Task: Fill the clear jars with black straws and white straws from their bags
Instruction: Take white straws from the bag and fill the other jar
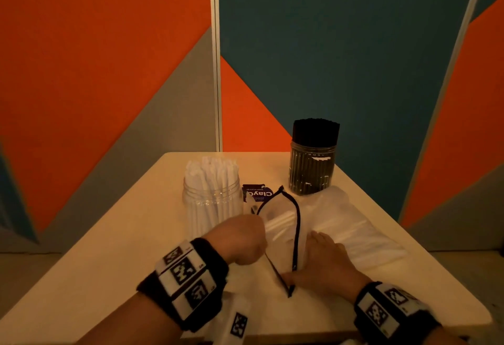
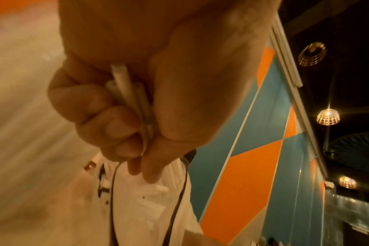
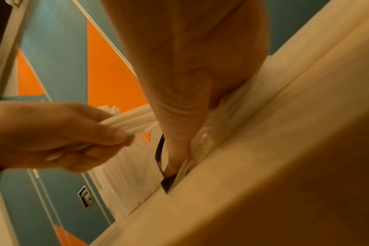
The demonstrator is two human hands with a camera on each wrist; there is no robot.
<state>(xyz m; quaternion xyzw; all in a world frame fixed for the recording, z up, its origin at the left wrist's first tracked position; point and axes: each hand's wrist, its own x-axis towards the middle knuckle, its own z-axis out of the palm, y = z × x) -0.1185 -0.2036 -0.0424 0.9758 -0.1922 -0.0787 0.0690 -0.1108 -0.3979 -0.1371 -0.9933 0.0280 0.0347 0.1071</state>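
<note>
A clear jar (image 1: 212, 200) partly filled with white straws stands at the table's middle left. A second jar (image 1: 312, 166), packed with black straws, stands at the back right. A clear bag (image 1: 349, 227) with a black zip rim lies between them, white straws inside. My left hand (image 1: 240, 238) grips a few white straws (image 2: 124, 89) at the bag's open mouth, their far ends still inside it. My right hand (image 1: 324, 260) lies flat on the bag (image 3: 124, 166), fingers straight, thumb by the rim, pressing it to the table.
A small blue printed card (image 1: 256, 193) lies between the two jars. The pale table (image 1: 109, 235) ends close behind the jars at orange, grey and teal wall panels. Bare tabletop lies left of the white-straw jar.
</note>
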